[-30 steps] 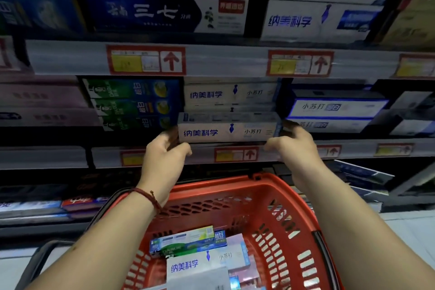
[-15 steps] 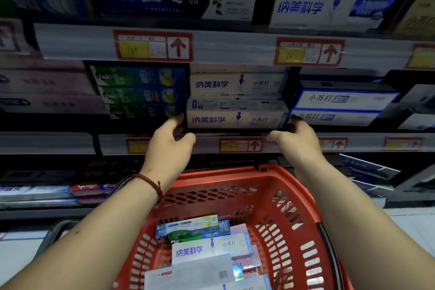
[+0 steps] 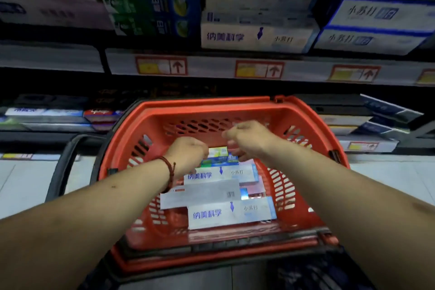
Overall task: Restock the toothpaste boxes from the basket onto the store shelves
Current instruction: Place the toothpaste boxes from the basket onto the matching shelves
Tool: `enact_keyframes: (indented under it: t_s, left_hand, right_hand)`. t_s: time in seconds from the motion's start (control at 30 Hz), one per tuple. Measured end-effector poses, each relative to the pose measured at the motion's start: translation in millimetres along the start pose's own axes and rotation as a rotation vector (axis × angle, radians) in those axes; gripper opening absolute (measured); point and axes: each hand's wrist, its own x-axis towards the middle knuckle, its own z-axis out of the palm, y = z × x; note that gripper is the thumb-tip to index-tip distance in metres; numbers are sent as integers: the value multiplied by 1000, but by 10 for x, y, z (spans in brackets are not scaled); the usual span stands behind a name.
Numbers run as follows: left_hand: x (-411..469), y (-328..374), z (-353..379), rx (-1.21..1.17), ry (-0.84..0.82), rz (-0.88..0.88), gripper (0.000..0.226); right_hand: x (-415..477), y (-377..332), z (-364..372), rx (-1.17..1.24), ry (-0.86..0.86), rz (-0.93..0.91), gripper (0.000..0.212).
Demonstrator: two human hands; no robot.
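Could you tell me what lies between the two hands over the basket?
In the head view, a green-and-blue toothpaste box shows in the gap between the left hand and the right hand, inside the red basket.

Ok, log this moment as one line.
stage: pick from basket | left hand: left end of green box, grip hidden | right hand: over its right end, fingers blurred

In the basket [image 3: 235, 105] before the shelves [image 3: 211, 66] lie toothpaste boxes [image 3: 230, 213], left hand [image 3: 188, 153] and right hand [image 3: 249, 139] over them.
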Motion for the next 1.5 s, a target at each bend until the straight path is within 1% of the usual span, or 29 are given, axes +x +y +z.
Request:
enact_keyframes:
  t_s: [0.07, 0.13, 0.23, 0.3, 0.33, 0.37, 0.43, 0.5, 0.6, 0.73, 0.8, 0.9, 0.93, 0.97, 1.0, 1.07, 1.1, 1.13, 1.23, 1.27, 1.33, 1.37, 1.4, 1.43, 1.5]
  left_hand:
    - [73, -285, 94, 86, -32, -105, 8]
    - [128, -495, 145, 174, -48, -169, 11]
    - [137, -708, 166, 327, -32, -196, 19]
    - [81, -763, 165, 385, -79, -246, 14]
    - [65, -789, 165, 393, -117, -288, 8]
    - [44, -809, 167, 384, -154, -332, 8]
    - [62, -860, 175, 353, -211, -392, 26]
    - [107, -903, 216, 310, -231, -414, 35]
    - [125, -889, 282, 156, -205, -445, 43]
    - [97, -825, 307, -60, -128, -505, 52]
    - [61, -793, 297, -162, -90, -504, 44]
    - [-31, -750, 285, -295, -57, -470, 15]
    - [-61, -746, 267, -321, -29, -469, 12]
    - [-62, -752, 240, -340, 3, -460, 16]
    - [-67, -749, 203, -357, 38, -452, 28]
    - [-21, -762, 142, -408, 132, -414, 62]
    - [70, -809, 104, -425, 180, -375, 73]
    - [130, -820, 63, -437, 212, -350, 70]
    - [-146, -405, -99, -479, 333, -265, 24]
    - [-214, -289, -152, -464, 367, -241, 15]
    - [-217, -176, -244, -458, 397, -200, 16]
    - [-213, -124, -286, -479, 389, -176, 23]
    - [-196, -74, -331, -505, 394, -158, 36]
    - [-177, -14, -370, -532, 400, -135, 40]
    - [-210, 172, -433, -563, 420, -62, 22]
  right_hand:
    - [39, 256, 118, -90, -91, 135, 38]
    - [89, 509, 189, -131, -100, 211, 41]
    - [119, 849, 227, -191, -61, 263, 31]
    - [115, 1042, 215, -324, -48, 280, 35]
    - [106, 1107, 205, -383, -53, 287, 35]
    - [90, 1150, 194, -427, -67, 292, 34]
    - [71, 1195, 164, -486, -64, 316, 43]
    - [55, 1178, 168, -498, -56, 363, 48]
    - [84, 1152, 222, -390, -68, 392, 50]
    - [119, 1100, 199, -270, 32, 420, 55]
    - [119, 1077, 150, -269, 86, 425, 54]
    - [59, 1028, 123, -225, 119, 446, 53]
    - [34, 1003, 119, -185, 126, 447, 52]
    - [53, 1028, 111, -122, 129, 447, 53]
    - [109, 1091, 95, -56, 141, 444, 54]
    - [213, 1166, 66, 62, 206, 423, 50]
    - [185, 1107, 55, 117, 243, 403, 46]
    - [125, 1017, 47, 164, 276, 378, 40]
    - [-147, 636, 19, 286, 382, 295, 27]
    - [-200, 549, -6, 327, 410, 277, 25]
    - [-250, 411, -81, 403, 473, 217, 25]
    - [-268, 333, -131, 442, 513, 184, 28]
    - [-311, 233, -180, 483, 559, 149, 29]
    - [-355, 128, -243, 522, 601, 95, 27]
    - [-459, -104, -367, 565, 676, -17, 21]
